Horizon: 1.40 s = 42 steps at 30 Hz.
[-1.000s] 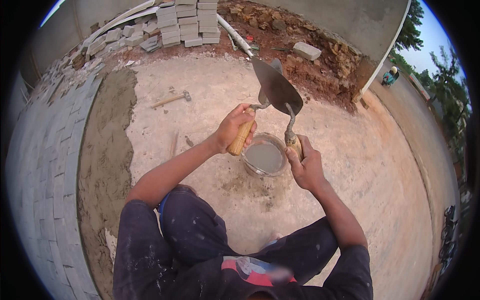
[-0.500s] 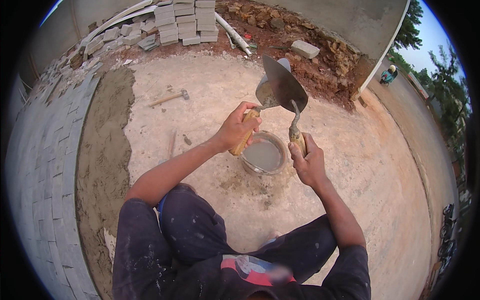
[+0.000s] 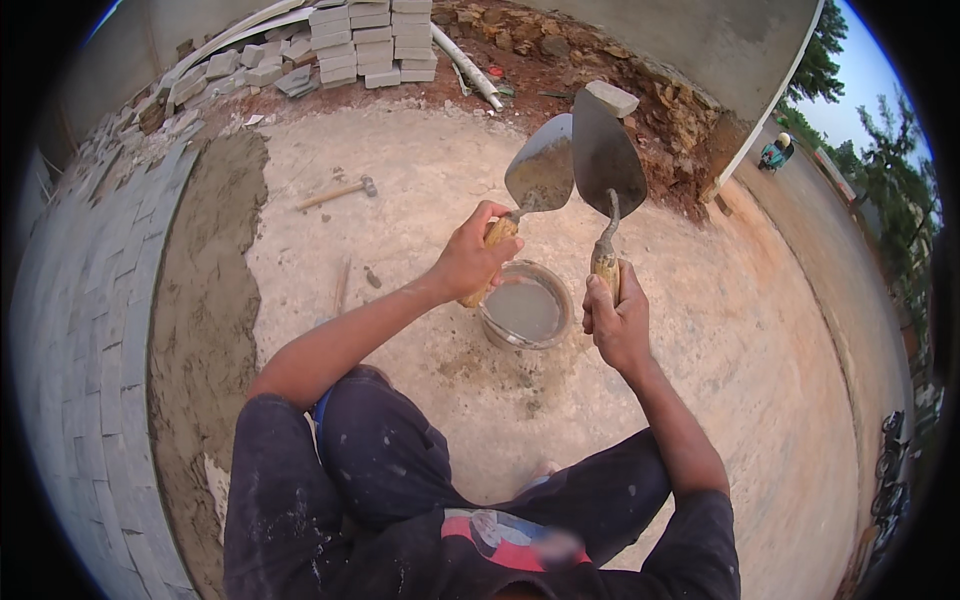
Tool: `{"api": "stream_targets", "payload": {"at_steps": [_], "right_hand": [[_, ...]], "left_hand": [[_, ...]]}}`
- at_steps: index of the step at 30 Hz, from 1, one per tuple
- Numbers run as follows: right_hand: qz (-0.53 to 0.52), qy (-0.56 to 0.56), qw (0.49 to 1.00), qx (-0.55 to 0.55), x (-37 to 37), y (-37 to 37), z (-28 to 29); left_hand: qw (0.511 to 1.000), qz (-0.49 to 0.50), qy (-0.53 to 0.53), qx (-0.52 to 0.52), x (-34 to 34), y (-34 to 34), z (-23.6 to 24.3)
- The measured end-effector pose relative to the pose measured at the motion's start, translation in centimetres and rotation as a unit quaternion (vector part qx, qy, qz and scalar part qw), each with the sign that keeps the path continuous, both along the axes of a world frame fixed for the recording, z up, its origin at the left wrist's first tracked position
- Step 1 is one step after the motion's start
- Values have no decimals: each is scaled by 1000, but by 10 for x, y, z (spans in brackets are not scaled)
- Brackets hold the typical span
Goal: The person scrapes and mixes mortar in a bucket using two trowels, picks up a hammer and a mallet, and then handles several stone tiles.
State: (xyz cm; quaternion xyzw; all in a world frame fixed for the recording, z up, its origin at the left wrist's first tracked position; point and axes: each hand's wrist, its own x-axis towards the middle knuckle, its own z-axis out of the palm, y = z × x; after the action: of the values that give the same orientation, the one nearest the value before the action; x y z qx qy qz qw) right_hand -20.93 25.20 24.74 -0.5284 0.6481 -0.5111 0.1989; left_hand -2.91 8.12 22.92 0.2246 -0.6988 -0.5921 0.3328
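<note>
My left hand [image 3: 472, 255] grips the wooden handle of a trowel [image 3: 541, 176] whose blade carries wet grey mortar. My right hand [image 3: 616, 322] grips a second trowel [image 3: 605, 160], blade pointing up. The two blades stand side by side, edges close together, above a small round bucket [image 3: 498, 332] of grey slurry on the concrete ground between my hands. I crouch over it, knees in dark trousers at the bottom of the view.
A hammer [image 3: 338, 192] lies on the concrete beyond the bucket. A strip of damp sand [image 3: 205, 290] borders laid grey paving blocks [image 3: 85, 300] on the left. Stacked pavers [image 3: 372, 42] and a white pipe [image 3: 465, 52] sit at the back, a low wall [image 3: 700, 50] behind.
The two trowel blades, overlapped and crossed a second ago, have separated and now stand side by side. Both hands stayed above the bucket.
</note>
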Motion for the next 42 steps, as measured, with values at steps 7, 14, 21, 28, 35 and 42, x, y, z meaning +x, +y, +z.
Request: {"api": "stream_targets", "payload": {"at_steps": [7,14,21,28,35,42], "right_hand": [[34,3,998,59,20,-13,-1],[20,56,997,48,20,-20,-22],[17,62,994,89,23,-23,-23],[-48,171,978,-105,-11,-16,-7],[-73,147,986,24,-29,-13,-8],[-49,29,998,-24,-13,-4,9]], "left_hand": [[999,25,-4,35,-6,4,0],[999,19,12,37,-9,4,0],[988,8,62,141,-9,10,6],[983,26,92,157,1,-3,8],[976,-3,109,188,4,1,13],[977,-19,100,187,0,10,17]]}}
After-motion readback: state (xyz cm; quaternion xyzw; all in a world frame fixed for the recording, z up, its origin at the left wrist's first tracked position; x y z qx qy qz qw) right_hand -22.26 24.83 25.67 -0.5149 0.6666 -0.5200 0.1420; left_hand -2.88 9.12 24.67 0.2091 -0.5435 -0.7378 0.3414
